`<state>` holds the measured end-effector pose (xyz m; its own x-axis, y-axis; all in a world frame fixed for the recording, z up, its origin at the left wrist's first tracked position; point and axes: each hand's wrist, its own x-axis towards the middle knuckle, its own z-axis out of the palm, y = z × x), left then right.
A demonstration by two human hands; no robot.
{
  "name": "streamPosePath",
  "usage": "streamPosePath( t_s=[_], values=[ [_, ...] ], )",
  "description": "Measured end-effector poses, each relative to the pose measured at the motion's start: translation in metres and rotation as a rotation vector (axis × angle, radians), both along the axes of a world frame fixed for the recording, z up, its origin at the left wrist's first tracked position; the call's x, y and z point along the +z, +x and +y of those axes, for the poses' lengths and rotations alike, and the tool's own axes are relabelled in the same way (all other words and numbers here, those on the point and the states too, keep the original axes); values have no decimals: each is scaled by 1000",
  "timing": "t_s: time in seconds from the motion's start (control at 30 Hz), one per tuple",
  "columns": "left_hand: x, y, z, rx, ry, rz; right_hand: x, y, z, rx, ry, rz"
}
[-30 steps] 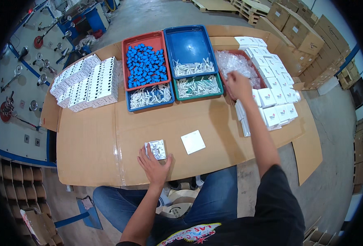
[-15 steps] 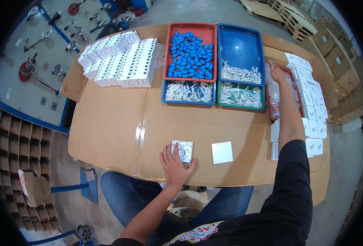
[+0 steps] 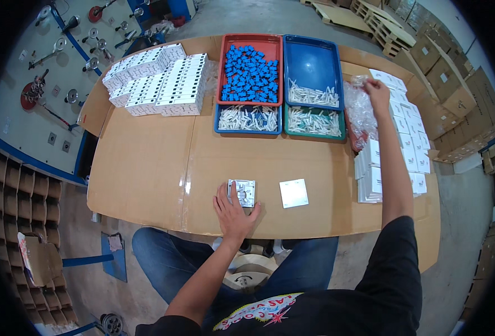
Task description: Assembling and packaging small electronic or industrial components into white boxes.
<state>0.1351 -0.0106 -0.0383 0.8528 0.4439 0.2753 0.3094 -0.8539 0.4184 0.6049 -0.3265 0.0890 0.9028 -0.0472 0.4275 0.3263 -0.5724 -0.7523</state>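
Note:
My left hand (image 3: 234,215) lies with its fingers spread against a white square switch-like module (image 3: 247,193) with a grey mechanism in its middle. To the right of it a plain white square plate (image 3: 294,194) lies flat on the cardboard. Reaching to the far right, my right hand (image 3: 378,95) has its fingers closed on a crumpled clear plastic bag (image 3: 360,106). The bag hangs over a red tray (image 3: 357,143), most of which is hidden by plastic and the stacked boxes.
A red tray (image 3: 223,67) of blue parts and a blue tray (image 3: 313,42) of white pins rest over a blue tray (image 3: 218,130) and a green tray (image 3: 342,134) of white pins. White modules (image 3: 163,84) are stacked at left. White boxes (image 3: 407,134) stand at right.
My right hand has drawn the clear plastic up and across the red tray at right. My left hand stays at the module. The whole view has shifted slightly.

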Motion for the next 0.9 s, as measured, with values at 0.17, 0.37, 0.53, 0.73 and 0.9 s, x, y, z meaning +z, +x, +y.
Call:
streamPosePath(
  t_s=[0.17,0.37,0.53,0.73,0.9],
  values=[
    [1,-12,5,9,-2,-124,12,-184,61,455,488,281],
    [-7,-27,7,-245,-450,-547,-47,-387,114,627,808,631],
    [19,-68,-18,-277,-1094,-215,-90,-470,137,553,845,847],
    [16,-101,-10,-31,-1167,-279,-106,-498,157,640,785,944],
    [1,-105,-2,-57,-1157,-338,-111,-505,166,664,884,1047]
  ],
)
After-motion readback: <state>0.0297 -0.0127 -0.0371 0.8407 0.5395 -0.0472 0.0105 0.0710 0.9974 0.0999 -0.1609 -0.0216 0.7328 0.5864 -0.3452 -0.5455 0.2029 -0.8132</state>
